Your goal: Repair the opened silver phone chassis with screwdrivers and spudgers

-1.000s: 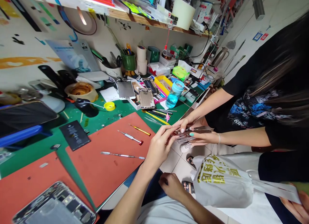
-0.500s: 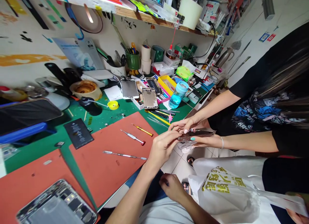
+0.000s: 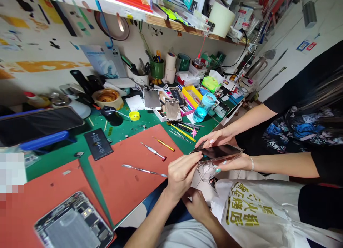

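Note:
My left hand (image 3: 180,176) reaches to the right, its fingers together and closed on the left end of a dark-screened phone (image 3: 218,152). A clear phone case (image 3: 207,172) hangs under that end. Another person's two hands hold the same phone, one at its far edge (image 3: 215,137) and one beneath it (image 3: 237,162). Lower down, my right hand (image 3: 198,205) rests near my lap with curled fingers and nothing visible in it; my left wrist partly covers it.
Left of my hands, an orange mat (image 3: 128,191) carries a yellow tool (image 3: 164,143), a red-ended tool (image 3: 153,150) and a double-ended metal tool (image 3: 143,170). An opened phone (image 3: 73,223) lies nearer. Behind stands a blue bottle (image 3: 204,107). A white bag (image 3: 241,205) hangs right.
The phone's screen has tilted into view, and the clear case now shows below it. The other person's far hand has shifted along its edge. The camera view has turned slightly left.

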`<state>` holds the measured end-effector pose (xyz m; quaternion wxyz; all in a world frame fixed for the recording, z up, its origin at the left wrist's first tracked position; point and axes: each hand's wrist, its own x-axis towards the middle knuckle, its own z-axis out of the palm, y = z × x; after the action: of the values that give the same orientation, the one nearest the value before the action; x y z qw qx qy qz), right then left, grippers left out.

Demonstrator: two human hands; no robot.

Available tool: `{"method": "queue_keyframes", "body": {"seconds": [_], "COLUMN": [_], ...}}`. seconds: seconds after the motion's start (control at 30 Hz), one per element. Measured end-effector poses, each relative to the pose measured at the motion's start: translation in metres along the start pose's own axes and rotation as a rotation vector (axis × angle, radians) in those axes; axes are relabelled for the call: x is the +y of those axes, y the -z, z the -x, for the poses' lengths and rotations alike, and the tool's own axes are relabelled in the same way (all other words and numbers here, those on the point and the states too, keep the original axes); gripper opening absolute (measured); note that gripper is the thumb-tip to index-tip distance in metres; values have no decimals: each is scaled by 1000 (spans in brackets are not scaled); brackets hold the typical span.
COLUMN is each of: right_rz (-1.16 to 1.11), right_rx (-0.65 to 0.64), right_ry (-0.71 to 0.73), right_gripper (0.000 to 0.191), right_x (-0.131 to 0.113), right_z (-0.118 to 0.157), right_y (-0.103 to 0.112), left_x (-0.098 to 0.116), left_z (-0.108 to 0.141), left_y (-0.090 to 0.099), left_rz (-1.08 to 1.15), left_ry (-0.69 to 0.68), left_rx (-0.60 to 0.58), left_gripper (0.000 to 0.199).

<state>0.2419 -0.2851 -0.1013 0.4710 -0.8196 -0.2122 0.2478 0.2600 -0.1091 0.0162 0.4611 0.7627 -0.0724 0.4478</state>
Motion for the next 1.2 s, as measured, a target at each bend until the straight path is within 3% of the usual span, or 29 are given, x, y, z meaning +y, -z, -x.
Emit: {"method": "queue_keyframes", "body": {"seconds": [0.3,0.47,0.6,0.7,0.8,0.9,0.97,1.2], "right_rz": [61,6,-100,-434,-862,-1062,-1135,-1020], "right_rx": [27,18,-42,-95,-157,-140,-116,-28], "right_ry": [79,95,89,56,-34,-168,-294,-697], "right_gripper": [16,16,28,50,59,79,81,32], "right_x": [-29,-42,-59,-84,-117,-146,-154,-140], "right_z": [-3,1,9,17,23,26,25,19], "right_y": [14,20,28,35,43,53,63,79], "left_x": [7,10,14,21,28,35,38,34], "left_z": [0,-2,4,16,32,46,52,55], "left_y": [7,22,40,56,72,88,98,116], "left_rz": [-5,-8,-18,-22,-23,-4,25,186], "left_ry": [-36,3,46,81,113,132,135,154], "left_rx": [67,102,119,128,122,103,85,-1], "left_gripper": [35,36,35,35,32,28,25,24]}}
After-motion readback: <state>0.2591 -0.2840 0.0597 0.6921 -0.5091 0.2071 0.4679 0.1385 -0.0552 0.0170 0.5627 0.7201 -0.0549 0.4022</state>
